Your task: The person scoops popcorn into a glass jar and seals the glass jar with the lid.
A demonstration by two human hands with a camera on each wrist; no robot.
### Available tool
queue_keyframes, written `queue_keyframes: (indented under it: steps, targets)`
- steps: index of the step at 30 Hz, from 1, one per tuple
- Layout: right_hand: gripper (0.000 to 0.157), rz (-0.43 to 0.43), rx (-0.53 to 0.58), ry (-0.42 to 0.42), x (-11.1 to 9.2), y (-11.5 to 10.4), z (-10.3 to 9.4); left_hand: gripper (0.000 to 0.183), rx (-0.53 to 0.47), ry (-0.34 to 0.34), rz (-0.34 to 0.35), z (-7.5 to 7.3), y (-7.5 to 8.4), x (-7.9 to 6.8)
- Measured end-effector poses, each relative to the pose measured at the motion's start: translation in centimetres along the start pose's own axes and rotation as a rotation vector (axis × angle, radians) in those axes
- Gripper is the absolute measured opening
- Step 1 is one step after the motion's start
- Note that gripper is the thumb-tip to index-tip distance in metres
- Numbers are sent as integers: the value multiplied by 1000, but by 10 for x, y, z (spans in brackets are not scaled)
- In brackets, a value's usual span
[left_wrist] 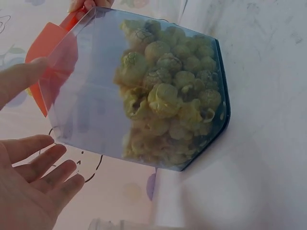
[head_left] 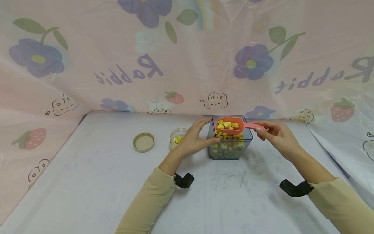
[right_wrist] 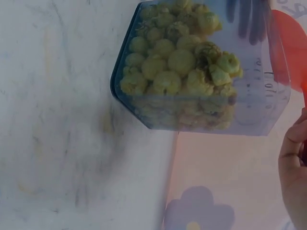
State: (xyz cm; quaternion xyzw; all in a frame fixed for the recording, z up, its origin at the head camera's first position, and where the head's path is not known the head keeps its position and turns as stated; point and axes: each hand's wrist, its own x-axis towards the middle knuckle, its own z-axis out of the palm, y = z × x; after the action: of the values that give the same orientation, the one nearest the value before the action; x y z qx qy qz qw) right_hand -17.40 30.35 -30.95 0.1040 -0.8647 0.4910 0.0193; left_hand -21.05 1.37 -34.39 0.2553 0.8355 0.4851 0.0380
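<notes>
My right hand (head_left: 276, 135) pinches the handle of a coral-red scoop (head_left: 238, 131). Yellow popcorn (head_left: 227, 124) fills the scoop's bowl, which is held level over the mouth of a clear bluish square container (head_left: 226, 152). More popcorn (left_wrist: 168, 91) lies inside that container, seen through its wall in both wrist views. At the container's left side is my left hand (head_left: 191, 138), its thumb at the near rim and its other fingers extended and spread. The left wrist view shows the fingers (left_wrist: 45, 172) just beside the wall.
Left of the container stands a small round clear jar (head_left: 176, 132) with some popcorn in it, partly behind my left hand. Farther left a round beige lid (head_left: 143, 142) lies on the white table (head_left: 96, 182). A printed pink curtain (head_left: 193, 74) rises along the table's back edge.
</notes>
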Motion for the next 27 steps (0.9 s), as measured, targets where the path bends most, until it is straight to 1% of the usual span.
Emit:
queue_keyframes:
  steps: [5, 11, 14, 18, 27]
  targets:
    - [24, 7, 24, 1, -1, -4, 3, 73, 7, 33, 39, -5, -2, -6]
    - [23, 1, 66, 9, -3, -9, 8, 71, 30, 75, 59, -13, -6, -11]
    - [23, -19, 76, 6, -5, -11, 12, 71, 50, 99, 63, -17, -9, -13]
    - [25, -32, 75, 4, -6, -14, 17, 70, 66, 123, 53, -21, -12, -17]
    - [27, -2, 127, 29, -12, -25, 31, 73, 68, 153, 44, -33, -23, -27]
